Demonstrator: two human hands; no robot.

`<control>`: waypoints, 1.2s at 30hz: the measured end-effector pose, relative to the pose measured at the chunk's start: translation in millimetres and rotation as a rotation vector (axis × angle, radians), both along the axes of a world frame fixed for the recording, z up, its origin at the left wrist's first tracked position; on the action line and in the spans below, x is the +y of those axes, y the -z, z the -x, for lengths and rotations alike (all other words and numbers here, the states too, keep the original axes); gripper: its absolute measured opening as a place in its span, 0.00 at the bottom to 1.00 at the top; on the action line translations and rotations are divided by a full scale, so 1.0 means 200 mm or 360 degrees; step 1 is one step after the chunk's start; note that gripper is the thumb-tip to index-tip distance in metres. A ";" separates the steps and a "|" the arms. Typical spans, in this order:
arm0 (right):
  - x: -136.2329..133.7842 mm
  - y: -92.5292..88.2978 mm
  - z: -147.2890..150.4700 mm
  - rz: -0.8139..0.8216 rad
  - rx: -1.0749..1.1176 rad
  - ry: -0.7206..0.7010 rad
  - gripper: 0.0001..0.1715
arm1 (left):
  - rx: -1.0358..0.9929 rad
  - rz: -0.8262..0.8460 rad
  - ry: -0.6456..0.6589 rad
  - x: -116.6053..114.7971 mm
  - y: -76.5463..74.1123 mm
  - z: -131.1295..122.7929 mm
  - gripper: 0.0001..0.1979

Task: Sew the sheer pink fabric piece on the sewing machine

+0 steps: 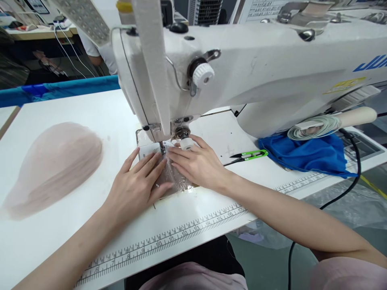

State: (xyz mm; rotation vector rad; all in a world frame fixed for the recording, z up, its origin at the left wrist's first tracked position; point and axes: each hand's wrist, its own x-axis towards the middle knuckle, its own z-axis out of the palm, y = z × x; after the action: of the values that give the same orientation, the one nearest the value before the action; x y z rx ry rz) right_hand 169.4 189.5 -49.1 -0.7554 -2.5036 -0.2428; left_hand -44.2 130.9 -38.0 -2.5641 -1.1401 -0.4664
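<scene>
A white sewing machine (pixel 256 52) stands over the table, its presser foot (pixel 162 148) down between my hands. A thin, see-through piece of fabric (pixel 171 174) lies at the foot, partly covered by my fingers. My left hand (pixel 137 181) lies flat to the left of the foot, fingers spread, pressing on the fabric. On the other side my right hand (pixel 199 163) rests flat with its fingers stretched towards the foot, close under the machine's white knob. Neither hand grips anything. Sheer pinkish-beige fabric (pixel 63 165) lies farther left on the table.
Green-handled thread snips (pixel 250 155) lie right of my right hand. Beyond them are a blue cloth (pixel 305 155) and a coil of pale cord (pixel 314 127). A printed ruler (pixel 169 237) runs along the table's front edge. A black cable (pixel 356 169) hangs at the right. Another person's arm (pixel 96 60) shows behind.
</scene>
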 end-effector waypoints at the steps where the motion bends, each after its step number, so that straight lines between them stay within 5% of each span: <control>1: 0.00 0.00 -0.01 -0.0014 0.0045 -0.0066 0.14 | -0.0008 0.0014 0.0079 -0.01 -0.01 0.01 0.30; 5: -0.02 -0.02 -0.03 0.0035 0.0133 -0.0333 0.13 | 0.0040 -0.0073 0.0310 -0.03 -0.05 0.03 0.27; 10: -0.02 -0.04 -0.05 0.0189 0.0150 -0.0503 0.36 | -0.0070 -0.0073 0.0283 -0.02 -0.03 0.03 0.11; 15: -0.01 -0.03 -0.05 -0.0039 0.0062 -0.0391 0.09 | -0.0195 0.0040 0.0168 -0.03 -0.01 0.01 0.12; 24: -0.02 -0.02 -0.05 -0.0185 0.0147 -0.0460 0.14 | 0.0107 -0.0121 0.0120 -0.03 -0.02 0.01 0.17; 36: -0.02 -0.01 -0.05 -0.0165 0.0090 -0.0472 0.16 | 0.0101 -0.0167 0.0160 -0.03 -0.02 0.01 0.16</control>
State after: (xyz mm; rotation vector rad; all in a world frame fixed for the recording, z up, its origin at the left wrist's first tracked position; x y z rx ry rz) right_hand 179.4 186.2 -46.3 -0.3387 -2.4871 -0.2391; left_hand -45.6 125.5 -33.2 -2.5345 -0.9430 -0.4519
